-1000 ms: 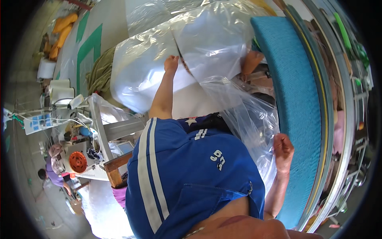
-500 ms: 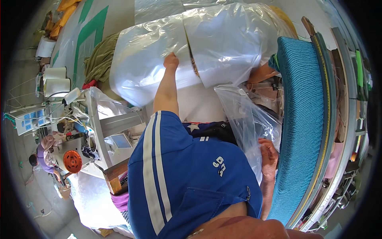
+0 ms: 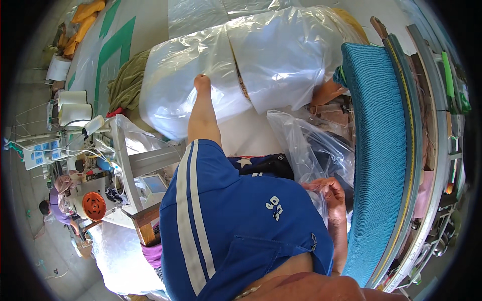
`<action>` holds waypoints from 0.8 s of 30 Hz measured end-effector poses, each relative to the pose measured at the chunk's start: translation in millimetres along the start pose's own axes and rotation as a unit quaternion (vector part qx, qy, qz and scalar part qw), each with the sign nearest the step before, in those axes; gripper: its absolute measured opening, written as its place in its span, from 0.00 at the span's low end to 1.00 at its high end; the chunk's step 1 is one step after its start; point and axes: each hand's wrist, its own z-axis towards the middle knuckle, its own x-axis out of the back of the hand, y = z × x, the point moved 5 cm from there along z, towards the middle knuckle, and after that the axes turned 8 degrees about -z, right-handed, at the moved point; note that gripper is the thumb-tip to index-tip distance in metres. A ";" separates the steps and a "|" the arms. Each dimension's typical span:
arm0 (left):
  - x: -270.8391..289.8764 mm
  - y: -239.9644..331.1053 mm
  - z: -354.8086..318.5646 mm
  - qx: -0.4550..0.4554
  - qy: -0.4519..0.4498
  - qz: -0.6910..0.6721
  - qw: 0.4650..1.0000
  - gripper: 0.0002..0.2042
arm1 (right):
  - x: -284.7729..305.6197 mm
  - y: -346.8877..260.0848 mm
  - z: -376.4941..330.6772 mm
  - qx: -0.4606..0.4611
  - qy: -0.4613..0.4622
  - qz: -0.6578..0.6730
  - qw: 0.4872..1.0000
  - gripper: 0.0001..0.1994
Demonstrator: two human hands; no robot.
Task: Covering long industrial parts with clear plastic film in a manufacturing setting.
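A wide, bulky bundle wrapped in shiny clear plastic film (image 3: 173, 100) lies in front of me, with a narrow dark gap running down its middle. My left arm reaches out to it. My left hand (image 3: 202, 83) is closed in a fist against the film, its fingers mostly hidden on the far side. Low on the right, beside my blue shirt, my right hand (image 3: 332, 196) is raised with bent fingers pinching the loose edge of a clear plastic bag (image 3: 296, 138). That bag hangs in folds between my body and a teal ribbed cloth roll.
The teal ribbed cloth (image 3: 376, 150) curves along my right beside a metal-edged rack (image 3: 436, 150). At left stand a table frame (image 3: 125, 165), white thread cones (image 3: 75, 114) and an orange-red wheel (image 3: 94, 205). A person in purple (image 3: 60, 205) is far left. Olive cloth (image 3: 128, 80) lies beside the bundle.
My left fist has slid a little left and nearer over the film. My right hand has risen slightly, its fingers now drawn in on the bag's edge.
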 end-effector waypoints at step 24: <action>-30.9 314.0 -485.5 -0.018 -0.679 -0.506 0.531 0.04 | 91.7 -81.4 49.7 0.203 0.270 -0.384 0.859 0.06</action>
